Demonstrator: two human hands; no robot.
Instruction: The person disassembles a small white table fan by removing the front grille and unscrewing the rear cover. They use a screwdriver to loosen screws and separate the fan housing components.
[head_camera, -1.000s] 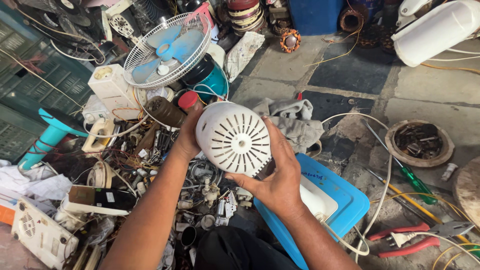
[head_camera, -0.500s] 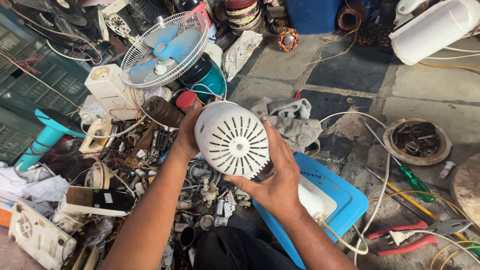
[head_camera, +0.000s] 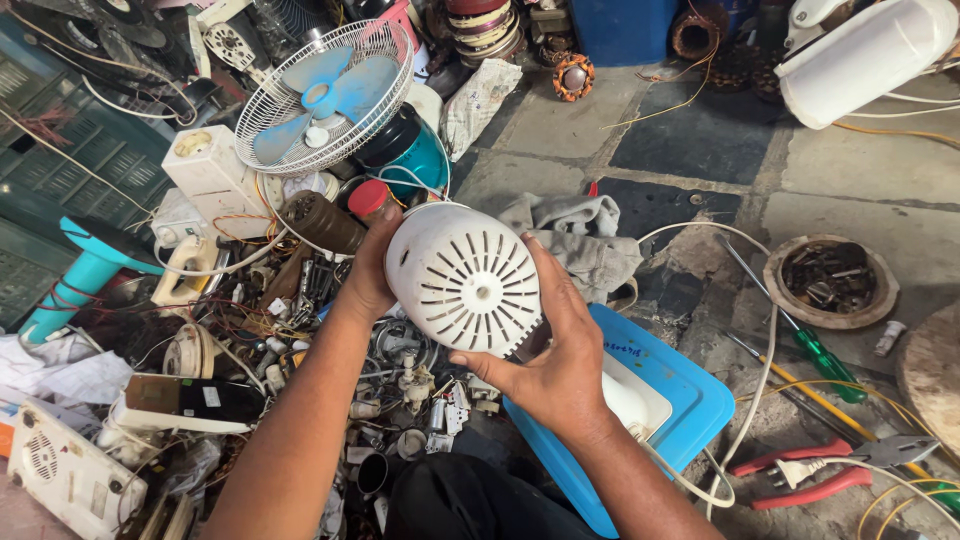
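- Between our two hands, we are holding a white slotted fan motor cover (head_camera: 468, 277), domed side up, its vent slits facing us.
- Our left hand (head_camera: 372, 268) is gripping the cover's left edge, fingers wrapping behind the rim so that we cannot see their tips.
- Our right hand (head_camera: 553, 352) is cupping the cover from the right and below, thumb pressing the lower rim, fingers (head_camera: 541, 272) stretching up along its right side.
- Just beyond the left fingers, a red cap (head_camera: 368, 198) and a brown cylindrical part (head_camera: 322, 222) are lying in the scrap heap.
- Farther out past them, a small fan with blue blades (head_camera: 325, 95) is leaning in its white wire cage beside a teal motor housing (head_camera: 412, 150).
- Right behind the right fingertips, a grey rag (head_camera: 585, 240) is crumpling on the paving.
- Beneath the right palm, a blue tray (head_camera: 690, 395) is sitting with a white part in it.
- Well off to the right of the right hand, a green-handled screwdriver (head_camera: 820, 358) and red-handled pliers (head_camera: 830, 468) are resting on the ground, near a round rusty dish of parts (head_camera: 830, 282).
- Under the left forearm, loose wires and small plastic bits are spreading everywhere.
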